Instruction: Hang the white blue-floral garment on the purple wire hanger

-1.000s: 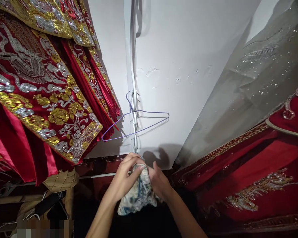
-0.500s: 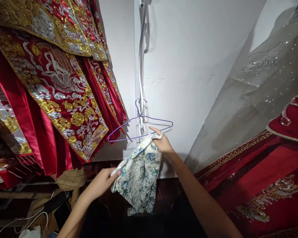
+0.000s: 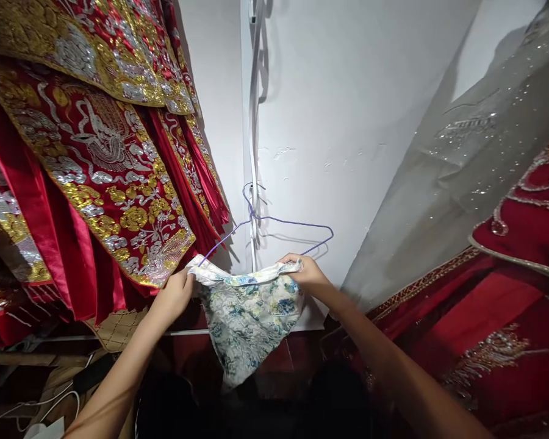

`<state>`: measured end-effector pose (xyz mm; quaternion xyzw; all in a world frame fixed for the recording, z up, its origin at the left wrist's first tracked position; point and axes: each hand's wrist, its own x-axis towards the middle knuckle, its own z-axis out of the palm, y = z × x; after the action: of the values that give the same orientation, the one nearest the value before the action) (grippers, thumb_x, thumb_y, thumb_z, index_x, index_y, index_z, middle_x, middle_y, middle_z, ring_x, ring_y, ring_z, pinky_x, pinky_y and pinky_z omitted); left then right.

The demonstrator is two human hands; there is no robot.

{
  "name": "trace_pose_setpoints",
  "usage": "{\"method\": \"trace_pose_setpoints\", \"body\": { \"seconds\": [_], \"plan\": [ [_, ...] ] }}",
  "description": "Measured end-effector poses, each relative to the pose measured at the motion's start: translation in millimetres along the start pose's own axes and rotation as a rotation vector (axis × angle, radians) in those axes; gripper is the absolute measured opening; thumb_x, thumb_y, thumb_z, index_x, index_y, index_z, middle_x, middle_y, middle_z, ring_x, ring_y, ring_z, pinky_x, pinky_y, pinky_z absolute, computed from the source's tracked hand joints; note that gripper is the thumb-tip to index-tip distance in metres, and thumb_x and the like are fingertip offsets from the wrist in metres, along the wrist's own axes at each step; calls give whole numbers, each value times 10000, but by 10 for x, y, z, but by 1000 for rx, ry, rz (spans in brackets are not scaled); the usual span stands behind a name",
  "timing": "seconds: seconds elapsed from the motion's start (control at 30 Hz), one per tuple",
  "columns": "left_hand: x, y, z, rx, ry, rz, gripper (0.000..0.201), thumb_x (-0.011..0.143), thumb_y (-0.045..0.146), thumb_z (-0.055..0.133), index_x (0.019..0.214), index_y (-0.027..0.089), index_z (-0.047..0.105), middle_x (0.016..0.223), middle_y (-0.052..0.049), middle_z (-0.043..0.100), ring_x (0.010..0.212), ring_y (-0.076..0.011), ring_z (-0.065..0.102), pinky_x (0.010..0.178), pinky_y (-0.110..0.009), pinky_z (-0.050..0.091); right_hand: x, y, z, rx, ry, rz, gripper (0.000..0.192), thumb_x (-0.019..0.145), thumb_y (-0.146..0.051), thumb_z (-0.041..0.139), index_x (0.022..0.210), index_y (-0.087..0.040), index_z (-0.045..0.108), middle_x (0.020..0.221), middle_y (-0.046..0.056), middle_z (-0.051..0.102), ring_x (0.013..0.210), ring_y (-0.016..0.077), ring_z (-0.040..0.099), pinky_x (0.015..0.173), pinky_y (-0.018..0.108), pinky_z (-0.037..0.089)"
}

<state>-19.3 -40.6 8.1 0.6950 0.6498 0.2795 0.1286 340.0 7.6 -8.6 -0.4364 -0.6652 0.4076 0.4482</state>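
A white garment with a blue and green floral print [image 3: 254, 317] is stretched by its waistband between my hands; whether it is shorts or a skirt I cannot tell. My left hand [image 3: 178, 289] pinches the waistband's left end. At the other end, my right hand [image 3: 308, 274] grips the band with fingers closed. A purple wire hanger [image 3: 297, 222] hangs on a white cord by the wall. The hanger's left corner goes down into the waistband opening by my left hand, while its right corner shows above my right hand. Cloth hides the hanger's lower bar.
Red costumes with gold and silver embroidery [image 3: 114, 158] hang on the left. To the right are a sheer glittering fabric [image 3: 407, 189] and a red beaded garment [image 3: 498, 317]. White cables [image 3: 64, 396] and a dark object lie at lower left. A white wall [image 3: 329, 103] stands ahead.
The garment has been spread wide and its left end raised by my left hand, onto the hanger's left corner. My right hand moved slightly right and down. The hanger has tilted a little.
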Motion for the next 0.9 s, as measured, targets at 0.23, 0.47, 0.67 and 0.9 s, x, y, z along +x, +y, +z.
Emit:
{"method": "trace_pose_setpoints", "body": {
  "seconds": [0.23, 0.47, 0.67, 0.9],
  "plan": [
    [162, 522, -16, -115, 238, 307, 378, 967, 291, 387, 1229, 176, 635, 1254, -128, 666, 1207, -284, 598, 1059, -395, 419, -125, -78, 182, -59, 59, -64, 255, 632, -146, 630, 862, -172, 735, 814, 36, 721, 791, 213, 637, 701, 292, 485],
    [409, 843, -160, -103, 265, 400, 372, 913, 199, 479, 1248, 181, 640, 1121, -90, 724, 1035, -263, 663, 969, -382, 486, -258, -165, 249, 13, 34, -110, 447, 666, -150, 621, 1092, -180, 752, 876, 35, 729, 803, 205, 646, 735, 300, 504],
    [466, 738, -305, -57, 178, 497, 336, 923, 217, 476, 1191, 178, 675, 1117, -84, 735, 991, -248, 679, 929, -348, 497, -180, 30, -406, -82, 520, -167, 1142, 620, -241, 816, 1596, -179, 226, 881, 16, 673, 721, 172, 611, 722, 289, 516],
    [553, 691, -368, 8, 190, 420, 322, 945, 306, 467, 1194, 186, 633, 987, -71, 718, 850, -232, 657, 813, -316, 478, -2, -234, -841, -337, 393, -101, 361, 657, -418, 814, 863, -125, 776, 760, 79, 723, 740, 224, 658, 645, 303, 505]
  ]
}}
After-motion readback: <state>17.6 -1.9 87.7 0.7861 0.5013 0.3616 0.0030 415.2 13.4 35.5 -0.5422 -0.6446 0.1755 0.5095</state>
